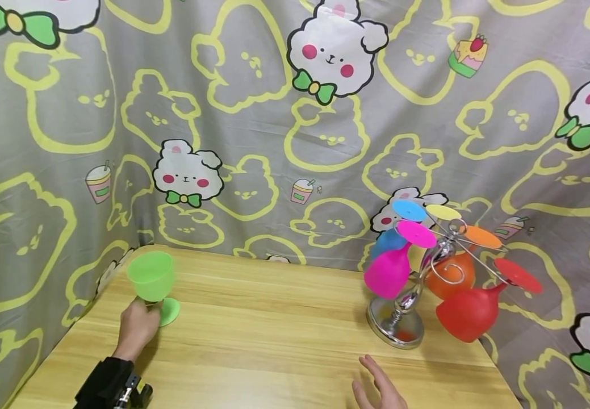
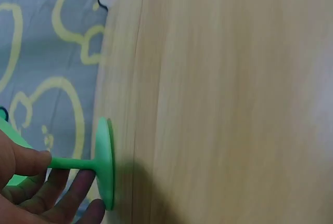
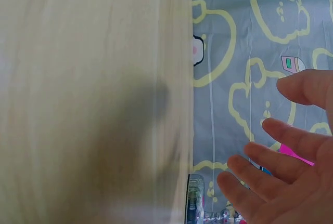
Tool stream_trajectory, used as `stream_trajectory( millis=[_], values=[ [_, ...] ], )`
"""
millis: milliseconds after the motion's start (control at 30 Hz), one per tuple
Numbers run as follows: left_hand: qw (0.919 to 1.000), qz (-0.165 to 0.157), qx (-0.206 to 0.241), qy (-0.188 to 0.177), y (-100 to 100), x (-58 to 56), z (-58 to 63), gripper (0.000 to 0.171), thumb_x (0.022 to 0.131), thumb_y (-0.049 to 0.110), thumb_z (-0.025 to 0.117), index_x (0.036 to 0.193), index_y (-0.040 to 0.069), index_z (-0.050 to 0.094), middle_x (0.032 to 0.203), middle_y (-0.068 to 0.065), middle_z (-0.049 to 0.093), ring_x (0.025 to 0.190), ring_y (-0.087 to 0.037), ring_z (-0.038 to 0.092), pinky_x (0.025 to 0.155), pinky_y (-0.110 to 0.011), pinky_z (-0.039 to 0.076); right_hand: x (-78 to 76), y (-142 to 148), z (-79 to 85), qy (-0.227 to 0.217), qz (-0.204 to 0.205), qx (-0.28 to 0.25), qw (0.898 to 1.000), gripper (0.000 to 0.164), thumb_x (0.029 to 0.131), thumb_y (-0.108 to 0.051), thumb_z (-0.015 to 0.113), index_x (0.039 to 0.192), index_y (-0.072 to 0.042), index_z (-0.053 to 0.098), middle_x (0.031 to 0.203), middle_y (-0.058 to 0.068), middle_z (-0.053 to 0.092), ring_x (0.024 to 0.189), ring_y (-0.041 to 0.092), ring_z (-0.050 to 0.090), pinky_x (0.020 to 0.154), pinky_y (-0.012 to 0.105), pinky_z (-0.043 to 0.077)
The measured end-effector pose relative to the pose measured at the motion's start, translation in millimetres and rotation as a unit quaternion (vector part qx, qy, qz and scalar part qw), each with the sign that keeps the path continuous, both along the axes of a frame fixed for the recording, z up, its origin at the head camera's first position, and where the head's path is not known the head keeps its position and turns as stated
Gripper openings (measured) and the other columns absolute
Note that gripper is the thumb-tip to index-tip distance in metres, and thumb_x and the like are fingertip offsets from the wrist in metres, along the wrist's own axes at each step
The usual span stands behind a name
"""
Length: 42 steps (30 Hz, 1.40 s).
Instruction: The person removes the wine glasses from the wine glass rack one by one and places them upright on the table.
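My left hand (image 1: 138, 326) is at the left of the table and pinches the stem of a green plastic goblet (image 1: 153, 279). The goblet's bowl points up. In the left wrist view, thumb and fingers (image 2: 35, 161) close around the stem just above the round foot (image 2: 105, 164). I cannot tell whether the foot touches the table. My right hand (image 1: 383, 391) hovers over the front of the table with fingers spread and nothing held. The right wrist view shows its extended fingers (image 3: 276, 161) too. A chrome goblet rack (image 1: 402, 318) is nearest to it.
On the rack hang upside-down goblets: pink (image 1: 389, 272), red (image 1: 471, 312), orange (image 1: 453, 277), blue (image 1: 389, 243) and a mostly hidden yellow one. The wooden table (image 1: 274, 318) meets a patterned grey curtain (image 1: 254, 142) at the back and both sides.
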<state>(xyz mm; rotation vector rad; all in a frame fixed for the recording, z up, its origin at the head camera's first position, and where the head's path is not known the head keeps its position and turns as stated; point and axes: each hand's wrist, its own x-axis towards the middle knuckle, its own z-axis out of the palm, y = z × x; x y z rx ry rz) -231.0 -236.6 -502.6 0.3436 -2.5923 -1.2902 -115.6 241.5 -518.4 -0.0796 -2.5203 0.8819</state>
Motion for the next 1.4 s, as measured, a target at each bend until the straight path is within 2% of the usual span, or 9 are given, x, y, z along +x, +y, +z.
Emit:
stream_trajectory(
  millis=[300, 433, 667, 767, 900, 1133, 1300, 1400],
  values=[
    [0.9999, 0.001, -0.009, -0.007, -29, -10.0, -3.3, 0.033, 0.106, 0.012, 0.054, 0.122, -0.017, 0.055, 0.126, -0.045, 0.059, 0.120, -0.062, 0.057, 0.101, -0.071, 0.047, 2.6, 0, -2.3, -0.026, 0.007, -0.003, 1.000, 0.045, 0.092, -0.012, 0.083, 0.135, -0.005, 0.072, 0.142, 0.021, 0.070, 0.124, 0.042, 0.071, 0.095, 0.039, 0.066],
    [0.9999, 0.004, -0.009, -0.004, -35, -13.0, -3.4, 0.032, 0.106, 0.011, 0.055, 0.121, -0.017, 0.055, 0.124, -0.045, 0.059, 0.115, -0.059, 0.058, 0.099, -0.069, 0.048, 3.1, -1, -2.6, -0.038, 0.007, -0.008, 0.999, 0.044, 0.093, -0.012, 0.082, 0.135, -0.005, 0.071, 0.143, 0.021, 0.069, 0.125, 0.042, 0.071, 0.096, 0.040, 0.066],
    [0.9998, 0.007, -0.016, -0.007, -41, -16.3, 0.2, 0.030, 0.106, 0.011, 0.055, 0.117, -0.016, 0.055, 0.123, -0.045, 0.058, 0.114, -0.059, 0.057, 0.099, -0.070, 0.047, 3.8, -3, 1.1, -0.085, 0.008, -0.028, 0.996, 0.045, 0.096, -0.015, 0.079, 0.139, -0.005, 0.069, 0.148, 0.021, 0.066, 0.129, 0.044, 0.069, 0.103, 0.052, 0.062],
    [0.9998, 0.010, -0.017, -0.007, -41, -17.2, 1.3, 0.028, 0.105, 0.011, 0.056, 0.115, -0.015, 0.055, 0.122, -0.045, 0.059, 0.116, -0.060, 0.057, 0.100, -0.071, 0.047, 3.4, -4, 1.2, -0.081, 0.009, -0.031, 0.996, 0.045, 0.096, -0.014, 0.079, 0.139, -0.005, 0.069, 0.147, 0.021, 0.067, 0.129, 0.043, 0.069, 0.102, 0.050, 0.063],
    [0.9997, 0.006, -0.023, -0.008, -41, -17.7, 2.3, 0.026, 0.105, 0.011, 0.056, 0.111, -0.014, 0.055, 0.119, -0.044, 0.060, 0.115, -0.061, 0.058, 0.100, -0.072, 0.047, 3.5, -5, 0.0, -0.065, 0.004, -0.022, 0.998, 0.044, 0.094, -0.013, 0.081, 0.137, -0.006, 0.071, 0.144, 0.020, 0.069, 0.127, 0.042, 0.070, 0.099, 0.041, 0.065],
    [0.9997, 0.007, -0.019, -0.017, -42, -16.6, 5.4, 0.042, 0.105, 0.020, 0.063, 0.129, -0.015, 0.059, 0.137, -0.043, 0.059, 0.131, -0.064, 0.051, 0.113, -0.074, 0.040, 3.9, -6, 1.4, -0.052, 0.006, -0.019, 0.998, 0.044, 0.093, -0.012, 0.082, 0.136, -0.006, 0.071, 0.143, 0.020, 0.070, 0.126, 0.042, 0.070, 0.098, 0.044, 0.065],
    [0.9995, -0.002, -0.012, -0.028, -37, -6.6, 12.9, 0.060, 0.107, 0.029, 0.065, 0.145, -0.016, 0.050, 0.147, -0.043, 0.053, 0.137, -0.063, 0.047, 0.114, -0.073, 0.039, 3.3, -5, 3.2, -0.048, 0.011, -0.021, 0.999, 0.046, 0.092, -0.011, 0.082, 0.136, -0.006, 0.071, 0.143, 0.021, 0.070, 0.125, 0.044, 0.070, 0.098, 0.044, 0.065],
    [0.9995, -0.010, -0.021, -0.020, -28, 0.8, 16.4, 0.062, 0.108, 0.028, 0.064, 0.147, -0.017, 0.048, 0.147, -0.044, 0.052, 0.138, -0.064, 0.047, 0.114, -0.075, 0.039, 3.1, -5, 4.4, -0.041, 0.013, -0.020, 0.999, 0.047, 0.091, -0.011, 0.083, 0.136, -0.006, 0.071, 0.143, 0.021, 0.070, 0.125, 0.044, 0.070, 0.097, 0.043, 0.066]
  ],
)
